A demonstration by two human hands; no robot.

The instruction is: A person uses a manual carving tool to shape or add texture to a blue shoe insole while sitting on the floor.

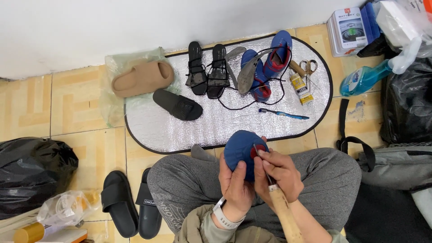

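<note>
Left hand: the left hand (236, 186) has its grip closed around a blue fabric shoe with a red patch (242, 150), held over the lap of grey trousers (189, 180); thumb pressed on the shoe.
Right hand: the right hand (280, 173) has its grip closed on a wooden-handled awl (281, 204), its metal tip at the red patch.
Blue shoes: three counted; one in hand, two on the silver padded oval mat (216, 128).
Sandals: two black strappy sandals (208, 69), side by side on the mat.
Slides: one tan foam slide (143, 78), one black slide (177, 105) on the mat, two black slides (130, 202) on the tiled floor (76, 108).
Small tools on mat: one blue toothbrush (283, 114), one pair of scissors (308, 67), one yellow glue tube (300, 88), one black cord (252, 104).
Containers: one black plastic bag (33, 173), contents hidden; one blue spray bottle (363, 78), part filled with blue liquid.
</note>
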